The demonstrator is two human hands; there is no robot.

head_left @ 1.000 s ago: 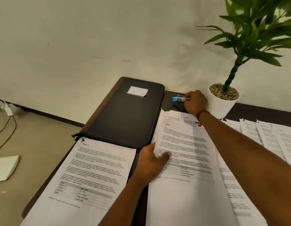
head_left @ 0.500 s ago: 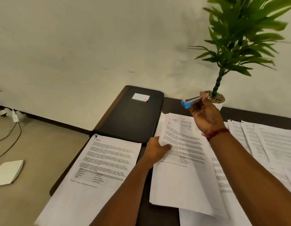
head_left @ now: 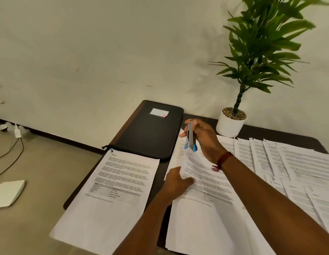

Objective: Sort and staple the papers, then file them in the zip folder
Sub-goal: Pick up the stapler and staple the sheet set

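My right hand [head_left: 204, 138] grips a small grey and blue stapler [head_left: 190, 138], held upright with its blue end down over the top left corner of a paper stack [head_left: 206, 181]. My left hand [head_left: 176, 183] holds the left edge of that stack, thumb on top, lifting the corner slightly. A black zip folder [head_left: 150, 133] with a white label lies shut at the table's far left. A stapled set of papers [head_left: 114, 190] lies in front of the folder.
Several more printed sheets [head_left: 292, 166] are spread across the right of the dark table [head_left: 281, 138]. A potted plant in a white pot [head_left: 229, 124] stands by the wall. On the floor to the left lie cables and a white flat object [head_left: 8, 193].
My right hand picked the stapler up from the back of the table and brought it down to the stack's top left corner, turning it upright. My left hand kept hold of the stack's edge.
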